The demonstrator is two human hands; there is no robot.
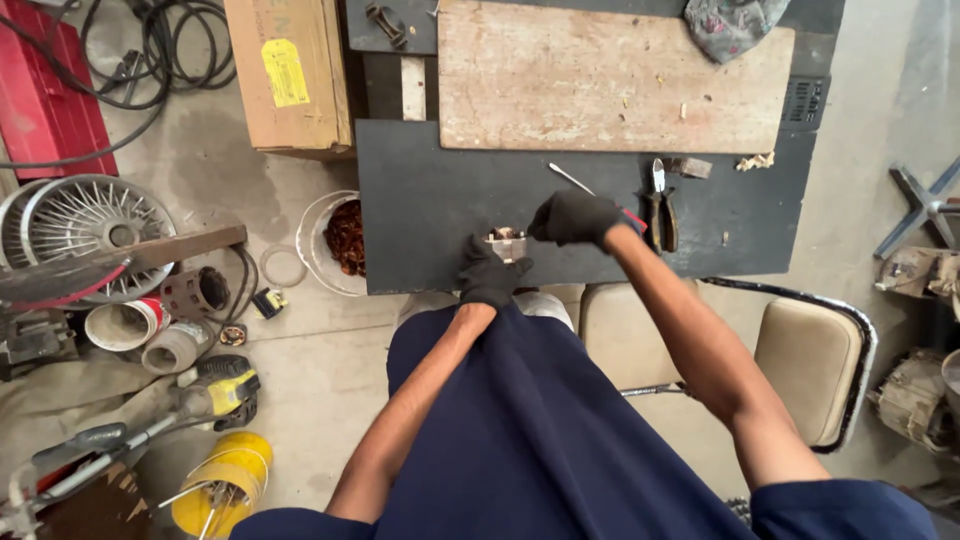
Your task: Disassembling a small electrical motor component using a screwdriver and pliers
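down at the near edge of the dark counter (420,200), the left hand (489,272), in a black glove, is closed around a small metal part (506,243), which looks like a little motor stator with copper-coloured windings on top. the part sits just past the counter's front edge, touching the glove on its left and lower sides. the right hand (575,217), also gloved, is curled shut around a thin tool with a red handle (632,219); what kind of tool it is i cannot tell, and its tip is hidden. judging by its look, the part is stiff, dense and heavy for its size, with hard steel sides that give a sure hold, while the wire on top seems easy to nick, so the sides are the place to grip. a pair of pliers (659,205) lies just right of the right hand, and a slim metal rod (571,179) lies beyond it.
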